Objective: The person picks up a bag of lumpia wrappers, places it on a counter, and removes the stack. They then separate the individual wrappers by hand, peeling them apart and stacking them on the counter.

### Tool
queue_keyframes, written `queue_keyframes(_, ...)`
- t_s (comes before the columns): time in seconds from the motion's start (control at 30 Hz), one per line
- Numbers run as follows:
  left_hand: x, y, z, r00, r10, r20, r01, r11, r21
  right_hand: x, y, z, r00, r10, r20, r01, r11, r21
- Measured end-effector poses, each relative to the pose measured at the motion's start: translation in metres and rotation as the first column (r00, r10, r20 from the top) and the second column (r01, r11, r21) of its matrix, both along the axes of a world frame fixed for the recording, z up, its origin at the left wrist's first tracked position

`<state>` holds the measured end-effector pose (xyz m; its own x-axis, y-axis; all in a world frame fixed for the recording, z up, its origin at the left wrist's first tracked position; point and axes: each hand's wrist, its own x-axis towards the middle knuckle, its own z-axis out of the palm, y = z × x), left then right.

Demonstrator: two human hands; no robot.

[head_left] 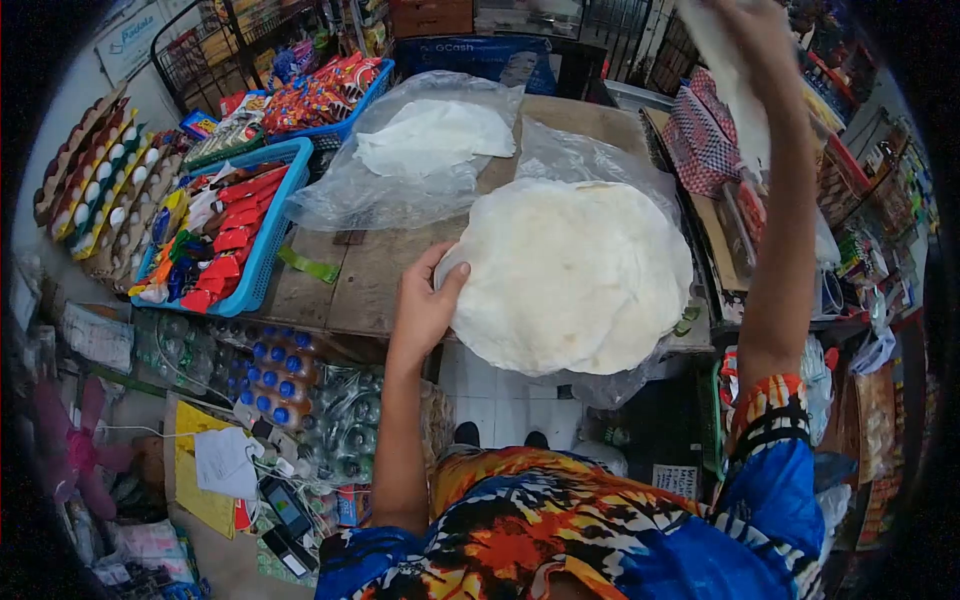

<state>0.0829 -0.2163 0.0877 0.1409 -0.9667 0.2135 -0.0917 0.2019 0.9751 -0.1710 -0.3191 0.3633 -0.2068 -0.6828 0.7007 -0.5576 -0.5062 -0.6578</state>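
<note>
A stack of round, white flat sheets, like wrappers (575, 275), lies over the front part of the wooden table, partly on clear plastic. My left hand (432, 298) grips its left edge, thumb on top and fingers beneath. Raised at the top right, my right hand (750, 15) is blurred and cut by the frame's edge. A pale, thin sheet (728, 80) hangs beside it and the forearm, and the fingers' hold is unclear. Behind the stack, more white sheets (435, 137) rest on a clear plastic bag (375, 195).
Blue baskets of packets (262, 270) stand at the left of the wooden table (365, 290), near egg trays (110, 190). Blue-capped bottles (275, 380) are below. A checkered bundle (700, 135) sits at the right. A pink fan (80, 445) is at far left.
</note>
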Motion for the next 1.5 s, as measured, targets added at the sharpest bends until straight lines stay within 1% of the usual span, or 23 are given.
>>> queue_keyframes(0.03, -0.002, 0.002, 0.003, 0.999, 0.006, -0.052, -0.005, 1.0, 0.019, 0.019, 0.008, -0.001, 0.965, 0.186, -0.182, -0.156, 0.973, 0.167)
queue_keyframes(0.07, -0.001, 0.001, 0.002, 0.999, 0.007, -0.051, -0.006, 1.0, 0.019, 0.045, 0.009, -0.003, 0.926, 0.329, -0.186, -0.283, 0.929, 0.237)
queue_keyframes(0.1, 0.0, -0.001, 0.0, 0.998, -0.014, -0.058, 0.015, 1.0, 0.011, 0.064, 0.022, -0.004, 0.942, 0.259, -0.213, -0.18, 0.926, 0.331)
queue_keyframes(0.13, 0.002, -0.001, -0.001, 0.997, -0.033, -0.063, 0.034, 0.999, 0.003, 0.088, 0.022, 0.002, 0.922, 0.315, -0.224, -0.169, 0.85, 0.499)
queue_keyframes(0.17, 0.002, 0.0, 0.0, 0.998, -0.024, -0.061, 0.024, 1.0, 0.003, 0.075, -0.066, -0.014, 0.797, 0.457, -0.395, -0.376, 0.887, 0.269)
queue_keyframes(0.27, 0.0, 0.002, 0.002, 0.996, 0.001, -0.087, -0.002, 1.0, -0.019, 0.118, -0.112, -0.021, 0.869, 0.396, -0.297, -0.303, 0.899, 0.315)
queue_keyframes(0.37, -0.002, 0.003, -0.001, 0.999, 0.039, -0.038, -0.042, 0.997, -0.069, 0.135, -0.181, -0.055, 0.87, 0.363, -0.333, -0.238, 0.901, 0.361)
queue_keyframes(0.4, -0.002, 0.003, -0.001, 0.998, 0.04, -0.04, -0.043, 0.997, -0.068, 0.134, -0.209, -0.092, 0.764, 0.61, -0.212, -0.588, 0.792, 0.164)
queue_keyframes(0.43, -0.002, 0.003, 0.0, 0.999, 0.049, -0.022, -0.051, 0.995, -0.081, 0.132, -0.213, -0.108, 0.816, 0.54, -0.206, -0.473, 0.828, 0.301)
queue_keyframes(0.5, -0.003, 0.003, -0.001, 0.998, 0.061, -0.006, -0.061, 0.994, -0.093, 0.126, -0.195, -0.123, 0.889, 0.43, -0.156, -0.266, 0.764, 0.588)
queue_keyframes(0.53, -0.003, 0.003, -0.003, 0.997, 0.072, -0.01, -0.072, 0.993, -0.089, 0.119, -0.179, -0.124, 0.828, 0.528, -0.188, -0.267, 0.666, 0.697)
queue_keyframes(0.6, -0.003, 0.001, 0.001, 0.996, 0.089, -0.024, -0.091, 0.992, -0.09, 0.115, -0.164, -0.155, 0.849, 0.468, -0.247, -0.357, 0.851, 0.386)
queue_keyframes(0.67, -0.001, 0.005, 0.014, 0.996, 0.046, -0.076, -0.034, 0.988, 0.151, 0.106, -0.12, -0.161, 0.768, 0.605, -0.212, -0.507, 0.775, 0.376)
queue_keyframes(0.73, 0.001, 0.002, 0.008, 0.982, 0.001, -0.188, 0.018, 0.995, 0.099, 0.089, -0.059, -0.151, 0.6, 0.764, -0.237, -0.518, 0.597, 0.612)
queue_keyframes(0.8, -0.002, 0.003, 0.008, 0.956, -0.053, -0.289, 0.068, 0.997, 0.043, 0.079, -0.011, -0.17, 0.53, 0.843, -0.088, -0.652, 0.472, 0.594)
queue_keyframes(0.87, -0.006, 0.01, 0.015, 0.965, -0.127, -0.228, 0.089, 0.982, -0.169, 0.071, 0.032, -0.182, 0.523, 0.845, 0.107, -0.665, 0.326, 0.672)
queue_keyframes(1.1, -0.006, 0.028, 0.007, 0.924, -0.233, -0.302, 0.211, 0.972, -0.104, 0.068, 0.095, -0.208, 0.617, 0.703, 0.354, -0.757, 0.407, 0.511)
queue_keyframes(1.2, -0.019, 0.04, 0.015, 0.917, -0.178, -0.356, 0.154, 0.984, -0.094, 0.065, 0.103, -0.21, 0.622, 0.648, 0.44, -0.778, 0.45, 0.438)
queue_keyframes(1.27, -0.024, 0.048, 0.021, 0.99, -0.064, -0.128, 0.064, 0.998, -0.004, 0.063, 0.108, -0.206, 0.649, 0.618, 0.443, -0.755, 0.456, 0.47)
queue_keyframes(1.3, -0.034, 0.052, 0.031, 0.998, 0.005, -0.057, -0.009, 0.997, -0.08, 0.063, 0.11, -0.205, 0.677, 0.587, 0.444, -0.73, 0.464, 0.501)
queue_keyframes(1.4, -0.043, 0.061, 0.039, 0.997, 0.059, 0.057, -0.054, 0.995, -0.084, 0.061, 0.11, -0.206, 0.677, 0.575, 0.459, -0.734, 0.487, 0.472)
queue_keyframes(1.43, -0.045, 0.06, 0.04, 0.997, 0.055, 0.062, -0.05, 0.995, -0.082, 0.059, 0.11, -0.205, 0.677, 0.572, 0.464, -0.735, 0.489, 0.469)
queue_keyframes(1.5, -0.048, 0.058, 0.041, 0.969, 0.227, -0.095, -0.232, 0.971, -0.049, 0.053, 0.11, -0.203, 0.638, 0.542, 0.547, -0.769, 0.48, 0.422)
